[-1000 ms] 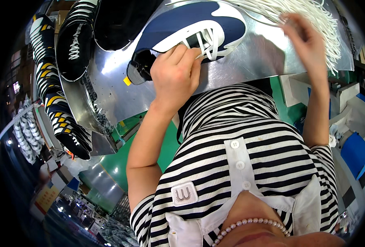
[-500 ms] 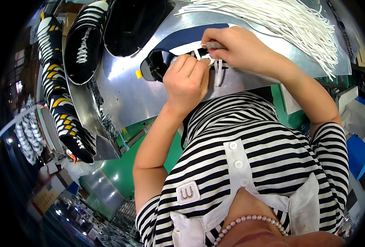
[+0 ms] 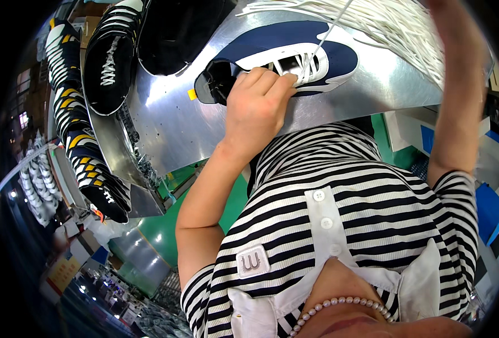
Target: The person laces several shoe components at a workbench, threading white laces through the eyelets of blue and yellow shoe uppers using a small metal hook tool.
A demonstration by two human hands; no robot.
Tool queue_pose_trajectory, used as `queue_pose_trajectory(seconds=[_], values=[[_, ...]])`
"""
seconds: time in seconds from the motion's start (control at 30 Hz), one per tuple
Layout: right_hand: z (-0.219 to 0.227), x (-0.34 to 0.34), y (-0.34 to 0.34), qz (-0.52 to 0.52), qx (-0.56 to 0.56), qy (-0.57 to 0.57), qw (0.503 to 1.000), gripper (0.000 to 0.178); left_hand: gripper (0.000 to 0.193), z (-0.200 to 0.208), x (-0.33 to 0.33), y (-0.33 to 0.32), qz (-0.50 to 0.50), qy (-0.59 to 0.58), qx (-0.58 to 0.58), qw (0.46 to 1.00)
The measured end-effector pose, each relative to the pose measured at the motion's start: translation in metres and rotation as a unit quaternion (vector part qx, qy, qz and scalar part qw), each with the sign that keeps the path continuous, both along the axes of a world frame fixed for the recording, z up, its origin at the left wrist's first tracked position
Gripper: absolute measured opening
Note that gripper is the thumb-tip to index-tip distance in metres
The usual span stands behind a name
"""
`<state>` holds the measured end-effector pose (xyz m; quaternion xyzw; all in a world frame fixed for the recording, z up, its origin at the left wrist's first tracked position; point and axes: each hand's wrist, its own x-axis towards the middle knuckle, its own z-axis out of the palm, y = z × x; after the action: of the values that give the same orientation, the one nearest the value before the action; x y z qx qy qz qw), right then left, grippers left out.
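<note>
A navy and white shoe upper [image 3: 342, 58] lies on the metal table, its toe to the right and its dark heel opening to the left. My left hand [image 3: 259, 104] is closed on its near side, beside the lacing opening, fingers curled over the edge. A white shoelace [image 3: 329, 32] runs taut from the eyelets up past the top edge of the picture. Several lace rows cross the front of the opening. My right hand [image 3: 447, 14] is raised at the upper right, smeared and partly cut off. Its fingers do not show.
A pile of loose white laces [image 3: 398, 39] covers the table's far right. Black shoe uppers [image 3: 176, 36] stand at the far left of the metal table [image 3: 176, 132]. A long stack of striped uppers [image 3: 72, 107] lines its left side. Boxes [image 3: 412, 132] stand beyond the right edge.
My right hand has moved from the upper's lacing to the upper right, away from it. The lace has been drawn out taut. The toe is uncovered; my left hand stays nearly in place.
</note>
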<state>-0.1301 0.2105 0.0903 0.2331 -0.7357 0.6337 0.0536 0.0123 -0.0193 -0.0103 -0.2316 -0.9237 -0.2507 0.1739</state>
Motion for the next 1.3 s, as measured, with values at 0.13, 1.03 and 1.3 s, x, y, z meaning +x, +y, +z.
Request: queue_pose_trajectory(seconds=[0.13, 1.03, 1.3], values=[[-0.077, 0.044, -0.033, 0.153, -0.007, -0.181, 0.971, 0.014, 0.051, 0.001, 0.007, -0.007, 0.028, -0.056, 0.065, 0.996], [-0.116, 0.040, -0.084, 0.173, 0.079, -0.172, 0.967, 0.020, 0.051, -0.007, -0.008, 0.003, 0.324, -0.161, 0.161, 0.918], [-0.102, 0.055, -0.058, 0.144, 0.182, -0.058, 0.971, 0.018, 0.043, -0.014, -0.005, 0.007, 0.337, -0.112, 0.142, 0.924]])
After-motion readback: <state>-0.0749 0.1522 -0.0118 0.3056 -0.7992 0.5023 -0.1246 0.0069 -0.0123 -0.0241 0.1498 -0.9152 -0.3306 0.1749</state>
